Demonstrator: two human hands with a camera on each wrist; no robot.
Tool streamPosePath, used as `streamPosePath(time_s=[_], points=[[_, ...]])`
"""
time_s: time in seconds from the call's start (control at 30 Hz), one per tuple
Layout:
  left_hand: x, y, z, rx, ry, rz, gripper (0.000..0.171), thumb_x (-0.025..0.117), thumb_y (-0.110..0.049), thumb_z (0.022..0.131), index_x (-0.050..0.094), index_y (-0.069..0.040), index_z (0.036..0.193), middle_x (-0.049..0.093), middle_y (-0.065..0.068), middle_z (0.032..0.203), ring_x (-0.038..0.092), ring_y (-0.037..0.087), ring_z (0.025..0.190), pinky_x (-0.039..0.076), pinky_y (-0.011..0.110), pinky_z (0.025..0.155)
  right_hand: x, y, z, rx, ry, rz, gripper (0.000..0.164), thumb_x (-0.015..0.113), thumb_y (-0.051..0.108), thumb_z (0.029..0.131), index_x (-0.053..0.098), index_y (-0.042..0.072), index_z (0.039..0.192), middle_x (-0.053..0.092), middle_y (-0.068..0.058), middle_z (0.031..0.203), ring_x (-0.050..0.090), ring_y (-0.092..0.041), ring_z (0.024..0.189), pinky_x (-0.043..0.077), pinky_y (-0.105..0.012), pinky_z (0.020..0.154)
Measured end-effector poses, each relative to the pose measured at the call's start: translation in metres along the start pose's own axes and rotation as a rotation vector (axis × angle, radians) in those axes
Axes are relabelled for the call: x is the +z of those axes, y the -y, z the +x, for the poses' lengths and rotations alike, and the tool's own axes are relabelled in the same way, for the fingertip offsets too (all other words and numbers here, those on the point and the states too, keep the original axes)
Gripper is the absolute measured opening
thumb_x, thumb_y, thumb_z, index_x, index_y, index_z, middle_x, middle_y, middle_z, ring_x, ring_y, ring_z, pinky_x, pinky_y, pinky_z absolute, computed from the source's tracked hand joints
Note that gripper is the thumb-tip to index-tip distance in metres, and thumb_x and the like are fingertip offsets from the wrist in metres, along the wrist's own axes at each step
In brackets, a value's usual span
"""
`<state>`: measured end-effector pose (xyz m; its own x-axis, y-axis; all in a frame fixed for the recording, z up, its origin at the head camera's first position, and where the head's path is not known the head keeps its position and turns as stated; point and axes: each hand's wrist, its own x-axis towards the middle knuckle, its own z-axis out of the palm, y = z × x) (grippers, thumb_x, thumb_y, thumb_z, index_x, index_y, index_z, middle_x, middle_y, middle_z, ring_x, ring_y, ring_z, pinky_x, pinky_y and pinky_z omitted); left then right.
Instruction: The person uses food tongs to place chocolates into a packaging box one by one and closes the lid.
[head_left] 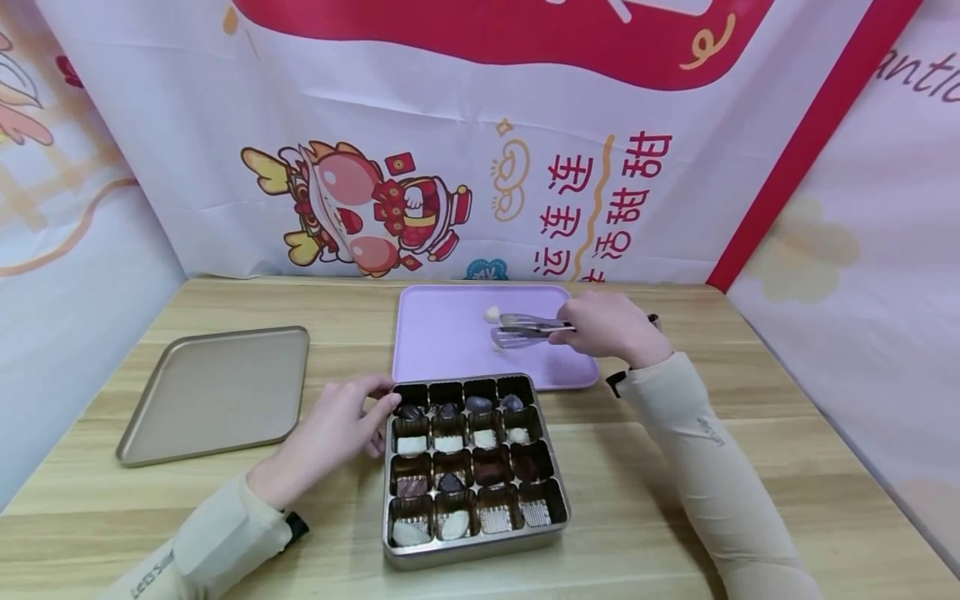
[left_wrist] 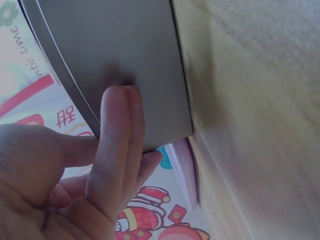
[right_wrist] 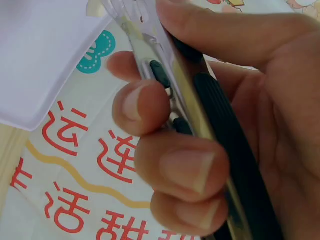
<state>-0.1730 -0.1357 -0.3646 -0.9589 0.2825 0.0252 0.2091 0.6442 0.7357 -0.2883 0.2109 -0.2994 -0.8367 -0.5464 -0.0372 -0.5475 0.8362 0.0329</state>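
Note:
In the head view, a square metal box (head_left: 477, 550) holds a divided insert of dark and white chocolates (head_left: 448, 444). Two front-right compartments show only their ribbed bottoms. At its back-left corner my left hand (head_left: 341, 425) grips the box, thumb over the rim and fingertips against the outer side wall (left_wrist: 145, 45). My right hand (head_left: 611, 325) holds a pair of tongs (right_wrist: 227, 120) with dark green handles and clear tips. Those tips hover over the lilac tray (head_left: 438, 333), beside a small white chocolate (head_left: 491, 315); another pale piece shows partly under them.
A bare bronze-coloured baking tray (head_left: 217, 396) lies on the wooden table (head_left: 637, 517) at the left. The lilac tray sits right behind the box. A printed cloth (head_left: 450, 108) hangs along the table's back edge, with further cloth at both sides.

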Motion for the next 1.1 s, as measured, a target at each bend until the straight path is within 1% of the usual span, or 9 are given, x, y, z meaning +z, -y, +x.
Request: streamPosePath(time_s=[0.2,0.3,0.37,0.53,0.67,0.87,0.93,1.0,1.1], points=[[0.000,-0.001,0.000,0.012,-0.006,-0.020,0.030,0.060,-0.012,0.099,0.059,0.002,0.126,0.063,-0.001,0.065,0.061,0.013,0.047,0.055,0.025,0.048,0.007,0.008,0.003,0.032,0.024,-0.045,0.034,0.071,0.041,0.089,0.061,0.015,0.070,0.053,0.001,0.062,0.050,-0.018,0.054,0.046,-0.039,0.049],[0.000,-0.002,0.000,0.011,-0.008,-0.030,0.029,0.060,-0.011,0.099,0.059,0.002,0.125,0.064,0.000,0.068,0.060,0.013,0.047,0.055,0.027,0.046,0.012,0.015,0.006,0.047,0.058,-0.033,0.036,0.067,0.041,0.092,0.057,0.015,0.069,0.053,0.000,0.063,0.051,-0.018,0.055,0.046,-0.039,0.049],[0.000,-0.003,0.000,0.010,-0.006,-0.040,0.030,0.060,-0.011,0.099,0.059,0.003,0.125,0.064,0.000,0.069,0.061,0.014,0.047,0.055,0.027,0.046,0.014,0.020,0.007,0.036,0.067,-0.009,0.037,0.066,0.041,0.093,0.056,0.015,0.069,0.053,0.000,0.063,0.051,-0.018,0.054,0.045,-0.038,0.048],[-0.001,-0.003,0.000,0.011,-0.007,-0.044,0.030,0.060,-0.010,0.099,0.058,0.003,0.126,0.064,0.000,0.067,0.061,0.014,0.048,0.056,0.028,0.046,0.016,0.032,0.008,0.013,0.021,0.000,0.037,0.066,0.042,0.093,0.055,0.014,0.070,0.052,-0.001,0.063,0.049,-0.019,0.053,0.043,-0.039,0.046],[-0.001,-0.003,0.000,0.018,-0.011,-0.047,0.029,0.060,-0.010,0.099,0.059,0.003,0.125,0.065,0.001,0.070,0.061,0.014,0.047,0.056,0.028,0.046,0.015,0.041,0.004,0.049,-0.017,-0.015,0.038,0.065,0.041,0.093,0.054,0.013,0.069,0.051,-0.002,0.062,0.049,-0.020,0.052,0.044,-0.039,0.045],[-0.001,-0.003,0.000,0.021,-0.006,-0.038,0.030,0.060,-0.011,0.099,0.059,0.003,0.126,0.064,0.000,0.068,0.061,0.013,0.047,0.056,0.028,0.047,0.012,0.055,-0.003,0.129,0.066,-0.008,0.043,0.063,0.042,0.094,0.055,0.014,0.062,0.055,-0.005,0.065,0.053,-0.022,0.055,0.046,-0.042,0.045],[-0.001,-0.003,0.000,0.019,-0.006,-0.033,0.031,0.060,-0.011,0.099,0.058,0.003,0.127,0.063,0.000,0.067,0.061,0.013,0.048,0.056,0.027,0.047,0.013,0.060,-0.003,0.142,0.080,-0.005,0.042,0.062,0.042,0.095,0.056,0.014,0.063,0.057,-0.005,0.067,0.055,-0.023,0.057,0.048,-0.043,0.046],[-0.001,-0.002,0.000,0.018,-0.007,-0.030,0.031,0.060,-0.011,0.099,0.058,0.003,0.127,0.063,0.000,0.068,0.060,0.013,0.048,0.056,0.027,0.047,0.015,0.064,-0.002,0.136,0.061,-0.011,0.040,0.062,0.041,0.095,0.058,0.012,0.067,0.057,-0.006,0.068,0.056,-0.024,0.058,0.049,-0.045,0.046],[-0.001,-0.002,0.000,0.016,-0.009,-0.031,0.031,0.060,-0.010,0.099,0.058,0.004,0.127,0.064,0.000,0.069,0.060,0.013,0.048,0.056,0.027,0.047,0.020,0.069,0.000,0.093,0.001,-0.041,0.036,0.064,0.038,0.094,0.060,0.010,0.071,0.056,-0.005,0.064,0.056,-0.024,0.055,0.049,-0.045,0.044]])
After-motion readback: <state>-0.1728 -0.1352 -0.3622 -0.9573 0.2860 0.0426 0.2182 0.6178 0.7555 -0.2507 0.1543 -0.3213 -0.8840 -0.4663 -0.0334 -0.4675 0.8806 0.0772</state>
